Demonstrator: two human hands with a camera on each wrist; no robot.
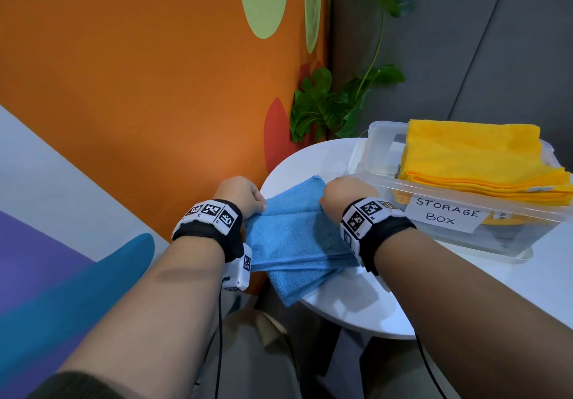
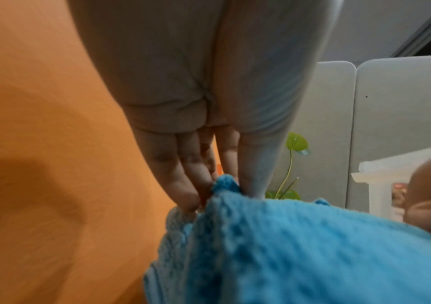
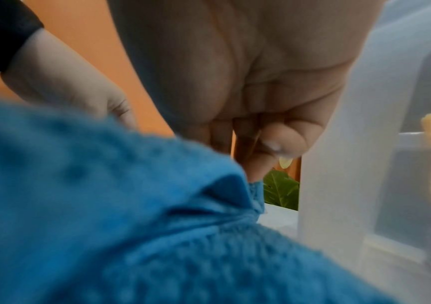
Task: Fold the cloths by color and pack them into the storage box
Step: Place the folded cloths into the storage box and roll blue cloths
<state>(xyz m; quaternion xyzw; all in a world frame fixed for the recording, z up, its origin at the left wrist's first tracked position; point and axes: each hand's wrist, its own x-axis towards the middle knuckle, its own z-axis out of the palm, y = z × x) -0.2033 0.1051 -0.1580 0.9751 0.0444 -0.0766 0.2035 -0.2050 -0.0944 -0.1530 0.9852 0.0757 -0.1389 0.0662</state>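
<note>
Pinching the blue cloth (image 1: 294, 237) at both upper corners: left hand (image 1: 240, 195) fingers (image 2: 183, 185) and thumb clamped on one corner, right hand (image 1: 342, 195) fingertips (image 3: 257, 166) nipping the other. Hanging from the fingers toward the body, long axis running hand to hand, partly folded on the table (image 1: 313, 157). Just right of the right hand, the box (image 1: 459, 231), yellow cloths (image 1: 471, 157) inside. Probably nearer the right hand for packing.

One blue terry cloth (image 1: 297, 243), one clear plastic storage box (image 1: 465, 222), one stack of folded yellow cloths (image 1: 474, 160), one leafy green plant (image 1: 322, 110), two hands.
</note>
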